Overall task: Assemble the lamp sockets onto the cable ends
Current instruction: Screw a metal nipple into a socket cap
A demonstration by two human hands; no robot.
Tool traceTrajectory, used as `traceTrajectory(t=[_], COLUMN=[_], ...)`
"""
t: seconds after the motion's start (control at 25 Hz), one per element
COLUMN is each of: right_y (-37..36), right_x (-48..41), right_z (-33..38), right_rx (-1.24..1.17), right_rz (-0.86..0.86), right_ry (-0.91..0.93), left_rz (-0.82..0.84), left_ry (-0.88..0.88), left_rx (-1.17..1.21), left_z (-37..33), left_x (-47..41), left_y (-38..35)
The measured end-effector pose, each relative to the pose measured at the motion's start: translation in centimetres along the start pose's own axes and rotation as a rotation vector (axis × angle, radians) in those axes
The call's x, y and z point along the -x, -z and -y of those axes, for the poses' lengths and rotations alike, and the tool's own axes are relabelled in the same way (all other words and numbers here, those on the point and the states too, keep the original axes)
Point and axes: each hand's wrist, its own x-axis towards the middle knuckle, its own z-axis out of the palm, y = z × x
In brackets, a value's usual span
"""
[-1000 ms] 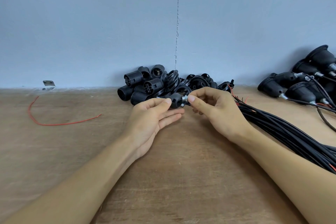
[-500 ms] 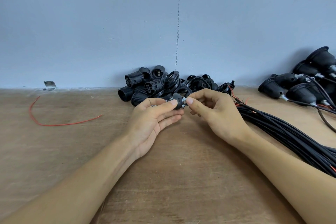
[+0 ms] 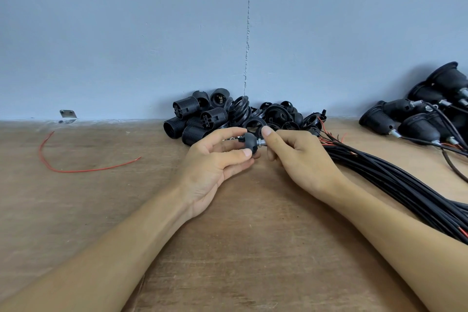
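Just above the tabletop, a left hand pinched a small socket cap by its dome. The right hand kept its grip on the metal nipple. The plastic looked light, rigid and probably slick.

legible text: none | socket pile, cables: any markings too small to read

One head-worn view, aimed forward and down.
The counter is viewed closely from above; the left hand and right hand are framed centrally, near the lens, with the wall faced behind.
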Motion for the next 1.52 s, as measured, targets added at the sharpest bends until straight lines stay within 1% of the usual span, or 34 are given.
traceTrajectory(t=[0.08, 0.2, 0.24, 0.44, 0.6, 0.72, 0.8, 0.88, 0.92, 1.0, 1.08, 1.12, 1.2, 1.28, 1.4, 1.52], right_y=[-0.03, 0.23, 0.31, 0.17, 0.46, 0.13, 0.23, 0.49, 0.57, 0.41, 0.26, 0.33, 0.50, 0.50, 0.32, 0.43], right_x=[0.13, 0.17, 0.11, 0.03, -0.14, -0.23, -0.15, -0.17, -0.22, -0.24, -0.19, -0.16, -0.16, -0.21, -0.18, -0.05], right_z=[0.07, 0.05, 0.06, -0.05, -0.09, -0.26, -0.23, -0.25, -0.32, -0.51, -0.37, -0.34, -0.31, -0.38, -0.12, -0.11], right_rx=[-0.015, -0.203, -0.221, -0.036, -0.116, -0.003, -0.050, -0.152, -0.161, -0.105, -0.054, -0.074, -0.156, -0.132, -0.053, -0.125], right_rz=[0.008, 0.055, 0.067, -0.006, 0.039, 0.023, 0.020, 0.061, 0.077, 0.075, 0.033, 0.027, 0.075, 0.119, 0.101, 0.120], right_ry=[-0.011, 0.009, 0.016, 0.030, 0.036, -0.010, -0.020, 0.006, 0.010, -0.001, -0.014, -0.013, 0.005, 0.013, -0.023, -0.002], left_rz=[0.005, -0.006, -0.009, -0.011, -0.014, -0.006, -0.012, -0.018, -0.016, -0.010, -0.010, -0.013, -0.013, -0.006, 0.004, -0.004], left_ry=[-0.001, -0.008, -0.010, -0.015, -0.019, -0.013, -0.013, -0.011, -0.010, -0.012, -0.016, -0.015, -0.009, -0.001, -0.012, -0.009], left_rx=[0.000, 0.007, 0.011, 0.001, -0.010, -0.028, -0.031, -0.026, -0.029, -0.042, -0.052, -0.050, -0.037, -0.029, -0.039, -0.033], left_z=[-0.02, -0.09, -0.08, 0.09, 0.02, 0.10, 0.10, 0.01, -0.02, 0.05, 0.13, 0.12, 0.02, -0.07, -0.04, -0.01], left_x=[0.02, -0.03, -0.07, -0.13, -0.13, 0.00, -0.02, -0.07, -0.07, -0.04, -0.02, -0.03, -0.08, -0.07, -0.05, -0.09], left_y=[0.00, -0.01, 0.01, 0.05, 0.05, -0.02, -0.04, 0.02, 0.01, -0.03, -0.09, -0.10, -0.06, -0.09, -0.11, -0.08])
